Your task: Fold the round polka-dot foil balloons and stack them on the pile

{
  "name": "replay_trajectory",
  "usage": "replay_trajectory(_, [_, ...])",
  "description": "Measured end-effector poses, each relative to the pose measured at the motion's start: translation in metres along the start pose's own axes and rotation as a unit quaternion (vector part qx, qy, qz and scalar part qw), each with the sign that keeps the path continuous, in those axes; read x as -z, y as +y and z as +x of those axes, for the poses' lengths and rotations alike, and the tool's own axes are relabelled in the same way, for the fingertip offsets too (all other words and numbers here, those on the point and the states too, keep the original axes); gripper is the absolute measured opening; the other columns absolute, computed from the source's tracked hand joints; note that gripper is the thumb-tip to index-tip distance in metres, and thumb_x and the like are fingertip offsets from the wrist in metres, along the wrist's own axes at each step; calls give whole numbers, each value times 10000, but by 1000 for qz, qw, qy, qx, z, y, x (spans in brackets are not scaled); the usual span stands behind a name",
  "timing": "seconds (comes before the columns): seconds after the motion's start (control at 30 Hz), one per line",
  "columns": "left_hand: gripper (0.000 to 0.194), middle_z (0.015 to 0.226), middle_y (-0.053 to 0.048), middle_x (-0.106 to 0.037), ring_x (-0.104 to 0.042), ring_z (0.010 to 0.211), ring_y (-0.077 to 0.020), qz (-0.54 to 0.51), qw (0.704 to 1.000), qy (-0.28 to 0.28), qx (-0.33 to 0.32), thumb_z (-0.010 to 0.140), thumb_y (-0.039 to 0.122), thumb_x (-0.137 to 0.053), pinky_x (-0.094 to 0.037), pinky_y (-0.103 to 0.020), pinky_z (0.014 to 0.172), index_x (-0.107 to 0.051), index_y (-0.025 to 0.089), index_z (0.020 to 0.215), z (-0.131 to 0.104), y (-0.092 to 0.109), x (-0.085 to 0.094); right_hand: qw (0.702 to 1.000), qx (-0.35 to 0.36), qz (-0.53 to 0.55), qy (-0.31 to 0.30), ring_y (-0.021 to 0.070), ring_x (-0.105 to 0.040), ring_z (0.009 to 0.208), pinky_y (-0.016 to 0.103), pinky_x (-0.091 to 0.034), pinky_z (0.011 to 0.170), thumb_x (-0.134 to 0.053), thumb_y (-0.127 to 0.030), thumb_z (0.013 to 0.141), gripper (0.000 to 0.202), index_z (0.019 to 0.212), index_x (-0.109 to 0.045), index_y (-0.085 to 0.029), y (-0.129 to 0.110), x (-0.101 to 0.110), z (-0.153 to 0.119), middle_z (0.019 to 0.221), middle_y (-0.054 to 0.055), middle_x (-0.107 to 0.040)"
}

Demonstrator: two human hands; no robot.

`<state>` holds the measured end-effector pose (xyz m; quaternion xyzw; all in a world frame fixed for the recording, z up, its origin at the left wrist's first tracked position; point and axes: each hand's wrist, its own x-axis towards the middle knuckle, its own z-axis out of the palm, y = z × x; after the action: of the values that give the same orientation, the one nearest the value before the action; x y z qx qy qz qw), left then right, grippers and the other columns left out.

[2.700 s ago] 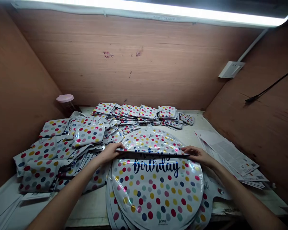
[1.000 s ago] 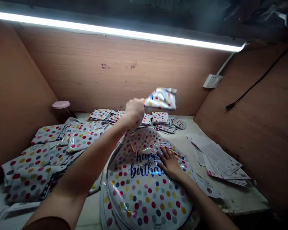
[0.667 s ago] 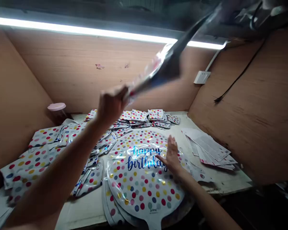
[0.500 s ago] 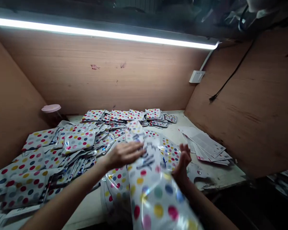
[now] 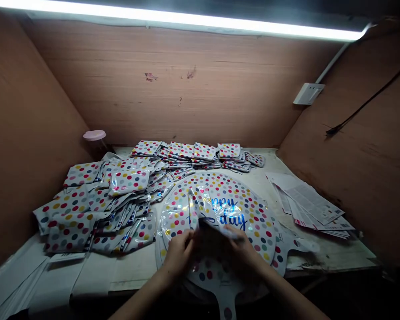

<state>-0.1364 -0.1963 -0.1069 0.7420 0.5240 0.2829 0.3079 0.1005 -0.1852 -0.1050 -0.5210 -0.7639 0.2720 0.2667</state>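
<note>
A polka-dot foil balloon (image 5: 200,202), folded into a narrow strip, is in my hands over the middle of the table. My left hand (image 5: 180,252) grips its left side with closed fingers. On the other side my right hand (image 5: 246,250) is closed on it too. The strip's near part is bent up, dark and blurred between the hands. Below lies a stack of flat round foil balloons (image 5: 256,213) with coloured dots and blue lettering, partly covered by my hands. One balloon tail (image 5: 226,302) points towards me, another (image 5: 303,245) to the right.
Folded dotted balloons (image 5: 130,182) are heaped at the left, with more piles (image 5: 205,151) along the back wall. Printed sheets (image 5: 313,204) lie at the right. A pink-lidded container (image 5: 95,135) stands back left. Wooden panels enclose the table on three sides.
The long dotted strip that stretched towards me is now folded shorter. Both hands have drawn nearer and closed on it; my right hand was raised and open. The view has shifted.
</note>
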Motion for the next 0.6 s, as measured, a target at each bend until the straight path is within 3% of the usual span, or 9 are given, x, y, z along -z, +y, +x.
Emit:
replay_trajectory(0.1, [364, 687, 5, -661, -632, 637, -174, -9, 990, 70, 118, 930, 320, -395, -464, -265, 619, -459, 187, 1263, 5, 13, -10, 984, -156, -81, -5, 198, -649, 747, 280, -495, 651, -347, -304, 958, 322, 775, -594, -207, -9, -1, 31, 804, 60, -691])
replay_trajectory(0.17, [454, 705, -10, -659, -633, 639, -186, 33, 983, 101, 151, 929, 299, -379, -452, -264, 597, -346, 152, 1357, 10, 20, -16, 972, -202, -119, -5, 234, -648, 738, 320, -492, 652, -405, -318, 940, 277, 803, -612, -195, -15, -7, 42, 768, 87, -684])
replay_trajectory(0.23, [486, 759, -36, -674, -645, 675, -194, 73, 977, 88, 181, 931, 271, -366, -445, -258, 590, -290, 131, 1389, 15, 25, -20, 965, -210, -157, 24, 277, -649, 799, 384, -496, 691, -396, -270, 939, 254, 993, -623, -171, -20, -16, 46, 857, 139, -685])
replay_trajectory(0.27, [490, 785, -46, -682, -653, 700, -200, 90, 974, 69, 198, 931, 262, -370, -445, -259, 596, -281, 126, 1393, 18, 28, -21, 965, -182, -185, 43, 297, -643, 872, 421, -493, 738, -377, -235, 941, 290, 1118, -596, -165, -22, -21, 48, 957, 169, -677])
replay_trajectory(0.33, [474, 851, -74, -697, -666, 774, -222, 122, 966, 32, 227, 929, 251, -393, -451, -270, 635, -305, 128, 1378, 24, 31, -19, 968, -63, -235, 63, 328, -564, 1106, 494, -442, 894, -350, -205, 946, 387, 1300, -506, -190, -24, -30, 56, 1226, 192, -587])
replay_trajectory(0.4, [441, 904, -101, -703, -668, 849, -250, 151, 958, 8, 243, 924, 249, -420, -453, -287, 678, -351, 136, 1345, 30, 34, -16, 965, 51, -254, 27, 329, -382, 1315, 520, -334, 1038, -376, -285, 959, 422, 1372, -451, -249, -24, -35, 73, 1435, 122, -430])
replay_trajectory(0.5, [392, 876, -102, -704, -668, 860, -262, 178, 952, -12, 249, 931, 261, -426, -451, -296, 688, -395, 163, 1309, 36, 37, -12, 966, 56, -242, -70, 308, -149, 1425, 530, -212, 1119, -350, -467, 964, 528, 1456, -320, -278, -23, -28, 99, 1548, 44, -244])
replay_trajectory(0.6, [321, 821, -73, -703, -671, 833, -259, 185, 951, -12, 247, 938, 248, -398, -455, -301, 676, -456, 214, 1252, 39, 36, -13, 968, 65, -231, -72, 306, -80, 1437, 524, -174, 1139, -364, -519, 942, 640, 1492, -236, -216, -22, -10, 91, 1568, 71, -161])
